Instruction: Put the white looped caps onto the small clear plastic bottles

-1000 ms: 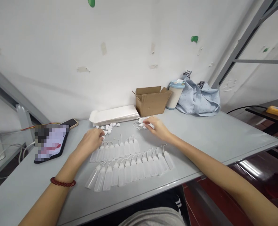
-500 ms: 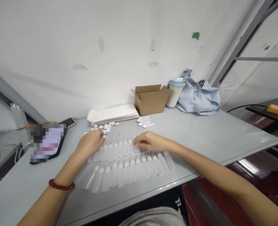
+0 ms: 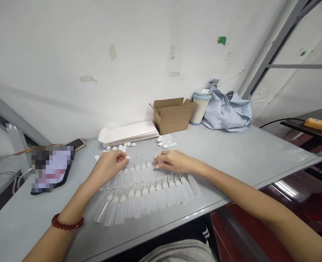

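Note:
My left hand (image 3: 109,165) pinches a small white piece (image 3: 127,158) between thumb and fingertips, above the left end of the back row of translucent plastic tubes (image 3: 135,174). My right hand (image 3: 176,161) is bent at the right end of that row, its fingers drawn together; what they hold is mostly hidden, with only a bit of white at the tips. In front lies a second row of similar tubes (image 3: 152,198), each with a white cap and a thin white cord. More small white pieces (image 3: 122,147) are scattered behind my left hand.
Several loose tubes (image 3: 168,142) lie behind my right hand. Along the wall stand a white stack of flat sheets (image 3: 131,133), an open cardboard box (image 3: 174,118), a lidded cup (image 3: 200,108) and a light-blue cloth bag (image 3: 228,112). At left lies a phone (image 3: 53,169), its screen blurred.
My left hand has moved right, away from the scattered pieces, and the white piece now shows at its fingertips. My right hand has stayed near the row's right end. The view has shifted slightly.

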Demonstrator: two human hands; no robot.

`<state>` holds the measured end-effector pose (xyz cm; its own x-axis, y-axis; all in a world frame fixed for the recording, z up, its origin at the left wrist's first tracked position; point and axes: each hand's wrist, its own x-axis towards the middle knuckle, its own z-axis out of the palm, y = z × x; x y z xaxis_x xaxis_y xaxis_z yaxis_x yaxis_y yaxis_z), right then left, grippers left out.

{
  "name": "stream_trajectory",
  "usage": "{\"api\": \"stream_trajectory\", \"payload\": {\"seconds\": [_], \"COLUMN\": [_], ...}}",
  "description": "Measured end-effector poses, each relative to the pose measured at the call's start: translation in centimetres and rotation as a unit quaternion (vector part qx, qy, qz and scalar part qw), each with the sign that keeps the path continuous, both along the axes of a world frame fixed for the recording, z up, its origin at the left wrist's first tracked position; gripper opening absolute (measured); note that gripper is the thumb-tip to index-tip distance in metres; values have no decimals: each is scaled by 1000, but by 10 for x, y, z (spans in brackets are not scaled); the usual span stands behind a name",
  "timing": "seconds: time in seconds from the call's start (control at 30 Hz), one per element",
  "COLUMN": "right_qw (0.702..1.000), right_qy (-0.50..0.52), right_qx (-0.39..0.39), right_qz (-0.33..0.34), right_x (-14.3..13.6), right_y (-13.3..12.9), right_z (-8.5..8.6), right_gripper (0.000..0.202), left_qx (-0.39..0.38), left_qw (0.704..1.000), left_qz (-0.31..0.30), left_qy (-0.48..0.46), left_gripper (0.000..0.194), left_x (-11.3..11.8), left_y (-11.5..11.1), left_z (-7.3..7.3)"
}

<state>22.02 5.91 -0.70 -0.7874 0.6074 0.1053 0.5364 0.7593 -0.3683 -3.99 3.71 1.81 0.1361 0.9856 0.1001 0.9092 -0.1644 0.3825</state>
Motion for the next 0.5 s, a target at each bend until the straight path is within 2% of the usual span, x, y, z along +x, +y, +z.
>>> {"api": "stream_trajectory", "payload": {"seconds": [0.17, 0.3, 0.4, 0.5], "right_qw": [999, 995, 983, 961], "right_qy": [-3, 69, 167, 245], "right_qx": [30, 28, -19, -104], "right_qz": [-38, -67, -77, -71], "right_x": [3, 2, 0, -2], "right_y": [4, 6, 4, -1], "right_z": [-6, -6, -3, 2], "right_gripper": [15, 7, 2, 5], "left_qx": [-24, -30, -53, -88], "left_qw": [996, 990, 979, 961], "left_qz": [-23, -36, -57, -66], "left_qy": [-89, -133, -190, -256], "left_gripper": [28, 27, 27, 28], "left_x": [13, 22, 28, 32], "left_y": [-6, -10, -14, -18], "left_z": [1, -1, -1, 1]}}
